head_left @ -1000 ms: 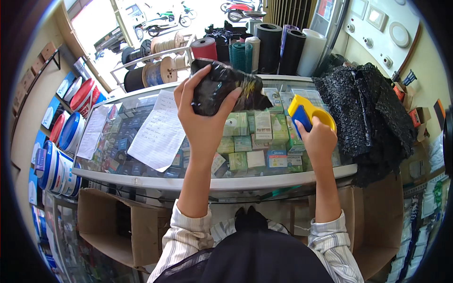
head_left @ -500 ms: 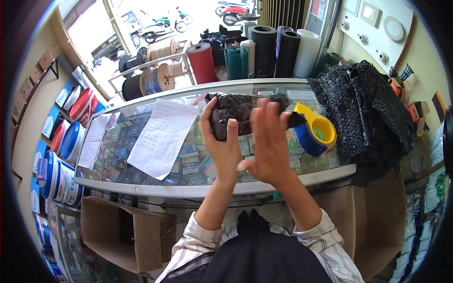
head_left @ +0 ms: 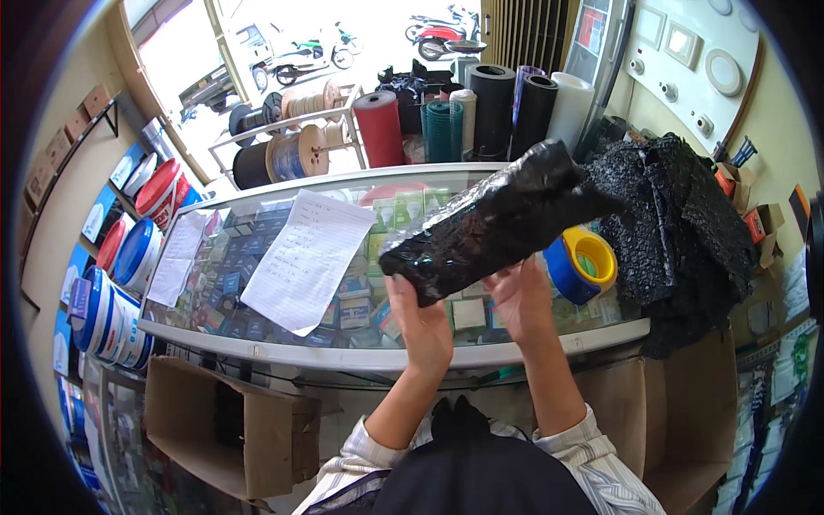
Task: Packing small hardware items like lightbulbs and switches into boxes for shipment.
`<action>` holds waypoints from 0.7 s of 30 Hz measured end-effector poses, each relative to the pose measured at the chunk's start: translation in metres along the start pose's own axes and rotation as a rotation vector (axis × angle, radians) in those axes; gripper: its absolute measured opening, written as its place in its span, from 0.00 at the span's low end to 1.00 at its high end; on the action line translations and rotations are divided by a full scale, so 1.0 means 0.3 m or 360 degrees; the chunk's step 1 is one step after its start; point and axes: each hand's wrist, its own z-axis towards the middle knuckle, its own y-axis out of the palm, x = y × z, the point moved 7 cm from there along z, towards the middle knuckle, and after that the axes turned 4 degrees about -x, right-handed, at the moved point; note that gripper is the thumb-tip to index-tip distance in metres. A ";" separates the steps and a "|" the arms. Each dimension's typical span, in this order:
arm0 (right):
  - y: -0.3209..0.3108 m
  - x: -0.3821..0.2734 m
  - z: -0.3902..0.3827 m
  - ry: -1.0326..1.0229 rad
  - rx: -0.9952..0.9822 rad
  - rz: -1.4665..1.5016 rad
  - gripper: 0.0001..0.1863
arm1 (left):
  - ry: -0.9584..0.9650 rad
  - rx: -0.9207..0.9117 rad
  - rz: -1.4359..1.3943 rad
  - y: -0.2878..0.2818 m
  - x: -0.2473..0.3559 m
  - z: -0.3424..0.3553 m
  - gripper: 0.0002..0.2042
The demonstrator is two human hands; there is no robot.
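Observation:
A long package wrapped in shiny black plastic (head_left: 489,227) is held up above the glass counter, its right end tilted higher. My left hand (head_left: 421,326) grips its lower left end; the thumb shows and the other fingers are partly hidden by it. Against the lower edge, farther right, my right hand (head_left: 525,305) holds it with bent fingers, some of them covered. A loose plastic tail hangs off the right end. Just right of my right hand stands a blue and yellow tape dispenser (head_left: 579,266). Left of the package lies a handwritten paper sheet (head_left: 309,257).
Small boxes show beneath the glass counter (head_left: 352,342). A heap of crumpled black plastic wrap (head_left: 687,240) covers its right end. Upright rolls (head_left: 492,112) and cable spools (head_left: 296,154) stand beyond. Cardboard boxes (head_left: 266,429) sit below, paint buckets (head_left: 120,330) at the left.
The package has risen toward me and tilted, right end up. My right hand, formerly flat in front of it, is now at its underside. My left hand has shifted to its lower left end.

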 end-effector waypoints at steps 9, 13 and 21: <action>0.038 -0.143 0.002 -0.0079 -0.0224 -0.1117 0.43 | -0.0854 -0.0909 0.0918 0.012 -0.097 -0.018 0.43; 0.063 -0.120 -0.012 0.0200 -0.0674 -0.1468 0.47 | -0.0368 -0.1080 0.1041 0.058 -0.033 0.012 0.56; 0.259 -0.525 0.053 -0.0300 -0.0706 -0.1960 0.34 | -0.0125 -0.1457 0.1355 0.158 0.028 -0.003 0.53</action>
